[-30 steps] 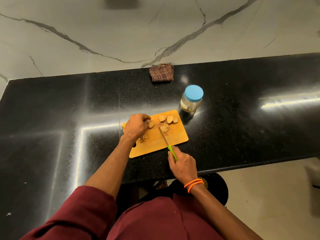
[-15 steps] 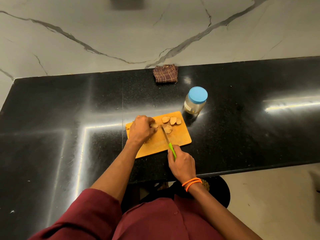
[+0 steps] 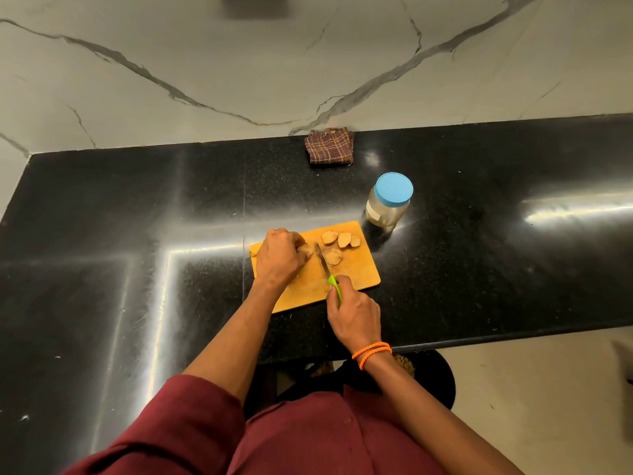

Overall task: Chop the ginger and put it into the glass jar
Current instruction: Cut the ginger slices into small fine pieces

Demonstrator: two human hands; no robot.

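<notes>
Though speckled, black glossy countertop [image 3: 479,269] against marble wall [image 3: 239,63]

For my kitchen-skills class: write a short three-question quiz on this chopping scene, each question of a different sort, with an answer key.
1. True or false: the glass jar has its blue lid on.
2. Multiple choice: the right hand grips
A. a folded cloth
B. the green-handled knife
C. a spoon
3. Fill in: the left hand holds the uncut ginger down on the wooden ____.

Key
1. True.
2. B.
3. Cutting board; the cut ginger slices lie at its far end, near the jar.
</notes>
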